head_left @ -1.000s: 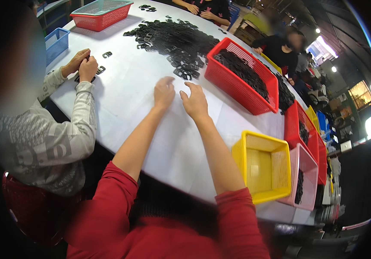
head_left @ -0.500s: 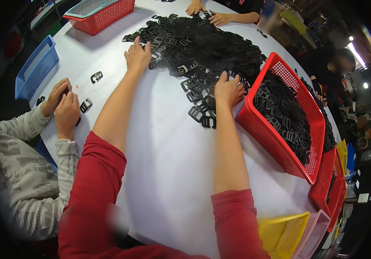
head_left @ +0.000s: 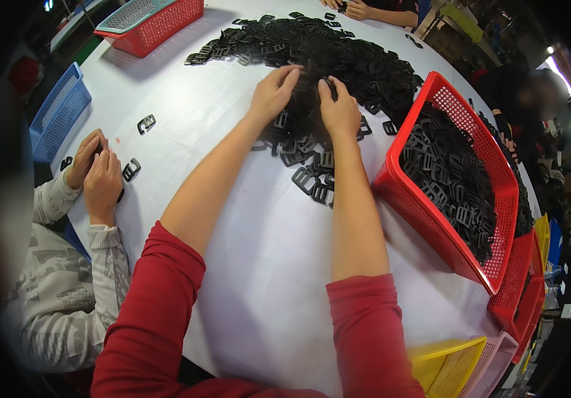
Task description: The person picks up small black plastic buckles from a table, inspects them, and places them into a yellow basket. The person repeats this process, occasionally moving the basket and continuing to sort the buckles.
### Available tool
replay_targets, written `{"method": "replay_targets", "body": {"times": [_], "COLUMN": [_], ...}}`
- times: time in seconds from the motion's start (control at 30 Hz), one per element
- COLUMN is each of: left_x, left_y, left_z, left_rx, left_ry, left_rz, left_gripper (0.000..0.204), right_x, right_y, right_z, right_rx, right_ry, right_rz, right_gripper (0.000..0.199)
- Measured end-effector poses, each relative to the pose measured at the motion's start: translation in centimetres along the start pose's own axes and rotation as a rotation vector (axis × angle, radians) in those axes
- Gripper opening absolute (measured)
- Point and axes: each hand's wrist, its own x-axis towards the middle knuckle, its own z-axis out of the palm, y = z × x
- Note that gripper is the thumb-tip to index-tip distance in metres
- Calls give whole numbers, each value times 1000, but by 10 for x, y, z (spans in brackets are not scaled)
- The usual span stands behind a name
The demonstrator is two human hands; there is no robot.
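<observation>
While both bare hands reach into the heap, black buckles [head_left: 358,63] lie piled on a white table [head_left: 259,245].

The left hand [head_left: 273,96] bends its fingers at the heap's near side and the right hand [head_left: 340,114] curves just beside it, dark buckles between the two; blur and overlap mean I cannot tell whether either grasps one. More buckles fill a red basket [head_left: 425,222] to the right, near the heap. A yellow basket [head_left: 448,365] stands at lower right, a blue basket [head_left: 60,113] at far left. A co-worker's grey top [head_left: 66,298] carries a patchy print, too indistinct to read.
</observation>
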Motion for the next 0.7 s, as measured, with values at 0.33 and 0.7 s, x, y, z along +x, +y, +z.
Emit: {"method": "replay_targets", "body": {"times": [0.33,0.7], "left_x": [-148,-285], "left_y": [83,168], "left_z": [18,39], "left_rx": [-70,-55], "left_ry": [278,84], "left_rz": [-78,-17], "left_gripper": [25,26], "right_x": [-90,-234], "right_y": [25,35], "right_z": [-38,-160], "right_rx": [170,-102], "right_ry": [-146,-173], "right_rz": [-24,12], "right_gripper": [46,43]}}
